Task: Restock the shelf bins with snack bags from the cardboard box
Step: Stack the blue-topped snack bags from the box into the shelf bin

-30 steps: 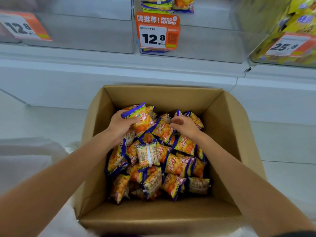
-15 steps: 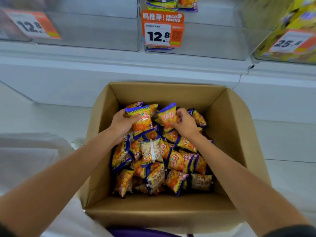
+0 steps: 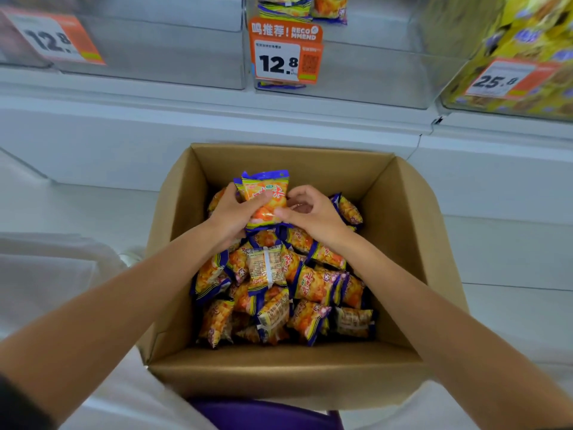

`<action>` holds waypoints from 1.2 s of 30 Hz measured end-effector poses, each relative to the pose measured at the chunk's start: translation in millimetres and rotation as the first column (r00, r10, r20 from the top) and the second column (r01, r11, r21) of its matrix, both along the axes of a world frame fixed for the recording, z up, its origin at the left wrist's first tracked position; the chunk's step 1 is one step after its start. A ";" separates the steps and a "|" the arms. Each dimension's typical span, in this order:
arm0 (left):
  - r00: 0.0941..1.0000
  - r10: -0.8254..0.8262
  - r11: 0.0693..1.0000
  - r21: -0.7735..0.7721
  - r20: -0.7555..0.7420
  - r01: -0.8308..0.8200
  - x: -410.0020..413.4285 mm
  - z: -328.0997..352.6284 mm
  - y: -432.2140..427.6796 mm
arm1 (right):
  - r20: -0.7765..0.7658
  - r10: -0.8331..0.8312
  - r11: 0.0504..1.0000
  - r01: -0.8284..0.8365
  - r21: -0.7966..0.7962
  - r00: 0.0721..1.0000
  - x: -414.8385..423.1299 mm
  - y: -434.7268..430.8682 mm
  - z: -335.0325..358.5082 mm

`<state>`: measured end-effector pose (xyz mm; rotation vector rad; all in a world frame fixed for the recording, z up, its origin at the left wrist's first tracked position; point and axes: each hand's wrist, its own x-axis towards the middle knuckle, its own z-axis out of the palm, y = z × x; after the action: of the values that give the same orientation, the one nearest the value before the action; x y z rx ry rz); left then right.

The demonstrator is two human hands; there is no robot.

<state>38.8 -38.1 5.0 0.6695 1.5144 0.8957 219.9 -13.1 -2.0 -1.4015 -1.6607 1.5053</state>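
1. Both hands meet on one upright snack bag (image 3: 266, 198) — left hand (image 3: 234, 212) wrapped round its left edge, right hand (image 3: 310, 212) pinching its right side.
2. It sits above the far end of the cardboard box (image 3: 412, 243), over the loose bags (image 3: 279, 290).
3. Beyond — a clear shelf bin (image 3: 356, 76) with a 12.8 price tag (image 3: 283, 52).

Box (image 3: 400, 231) around both hands: matt brown corrugated cardboard, ribbed on far wall. Bag (image 3: 266, 197) between left hand (image 3: 234, 212) and right hand (image 3: 313, 212): glossy plastic film, crinkled, orange with blue edges. Bags (image 3: 279, 290) below the hands: same shiny film. Bins (image 3: 356, 76) above the hands: clear, smooth plastic. Tag (image 3: 283, 52): printed orange-white card. Shelf (image 3: 186, 131) beyond the hands: smooth white, satin finish.
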 end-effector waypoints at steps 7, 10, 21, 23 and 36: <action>0.986 0.064 0.998 0.019 -0.153 -0.062 -35.6 -10.5 -10.9 | 0.575 0.501 0.790 -0.613 0.002 0.647 13.9 -32.4 -66.2; 0.985 0.090 0.996 0.011 -0.146 -0.090 -35.4 -14.5 -14.9 | 0.589 0.560 0.740 -0.671 -0.041 0.582 4.9 -37.8 -84.7; 0.972 0.050 0.998 0.040 -0.229 -0.042 -31.8 -13.6 -17.2 | 0.753 0.499 0.578 -0.812 0.080 0.429 0.5 -26.7 -83.0; 0.973 0.056 0.998 0.047 -0.226 -0.047 -30.7 -13.9 -19.0 | 0.789 0.459 0.526 -0.841 0.131 0.409 -1.9 -28.5 -89.6; 0.973 0.124 0.988 0.116 -0.196 -0.102 -5.9 -7.8 -2.9 | -0.214 -0.114 0.934 0.031 -0.356 0.970 17.3 29.1 17.4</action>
<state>32.9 -41.0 -2.8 0.7759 1.7101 1.0239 237.2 16.0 15.3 -1.3782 -1.2275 1.9091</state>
